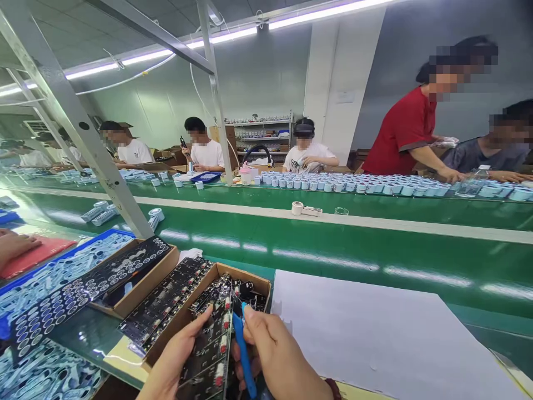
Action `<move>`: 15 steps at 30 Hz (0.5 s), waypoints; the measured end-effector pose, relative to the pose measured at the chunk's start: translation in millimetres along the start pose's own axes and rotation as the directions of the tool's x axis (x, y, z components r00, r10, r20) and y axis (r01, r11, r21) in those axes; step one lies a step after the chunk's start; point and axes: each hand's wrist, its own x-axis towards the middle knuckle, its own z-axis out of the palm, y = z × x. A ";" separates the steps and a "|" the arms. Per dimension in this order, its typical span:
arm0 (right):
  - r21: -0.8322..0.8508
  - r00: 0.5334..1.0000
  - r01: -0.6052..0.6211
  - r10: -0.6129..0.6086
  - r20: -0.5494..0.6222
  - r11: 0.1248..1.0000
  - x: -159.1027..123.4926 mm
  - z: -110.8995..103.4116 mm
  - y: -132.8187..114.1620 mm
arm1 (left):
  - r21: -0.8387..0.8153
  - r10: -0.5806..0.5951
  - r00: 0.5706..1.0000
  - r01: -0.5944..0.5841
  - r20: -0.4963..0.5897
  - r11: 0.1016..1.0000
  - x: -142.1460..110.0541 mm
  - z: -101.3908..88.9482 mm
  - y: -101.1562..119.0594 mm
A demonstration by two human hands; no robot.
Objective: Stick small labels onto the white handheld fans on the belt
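Note:
My left hand (177, 353) is closed around a black circuit board panel (210, 350) with a row of red and white components along its right edge. In my right hand (281, 353) is a pair of blue-handled cutters (244, 353), whose jaws meet the top right edge of the panel; whether they are squeezed together I cannot tell. Just behind both hands, a cardboard box (266, 283) contains many small black circuit boards. More uncut board panels (166, 300) lie left of it.
A white sheet (358, 328) covers the bench to the right. Blue trays of light-blue plastic parts (54, 378) and a sheet of round black pieces (58, 311) lie left. Beyond runs a green conveyor (333, 239); co-workers sit across it behind rows of light-blue parts (333, 182).

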 end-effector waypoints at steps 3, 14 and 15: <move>-0.057 0.999 0.036 -0.038 -0.032 0.998 9.7 -6.3 -11.3 | -0.034 0.059 0.997 -0.061 -0.058 0.998 -1.1 -3.9 5.9; -0.359 0.990 0.145 -0.135 0.053 0.922 -0.1 -12.4 -20.5 | 0.217 0.350 0.937 -0.344 0.010 0.914 3.7 -18.6 6.5; -0.434 0.985 0.169 -0.157 0.064 0.885 -6.1 -12.3 -20.9 | 0.196 0.359 0.933 -0.350 -0.009 0.916 3.3 -18.2 5.8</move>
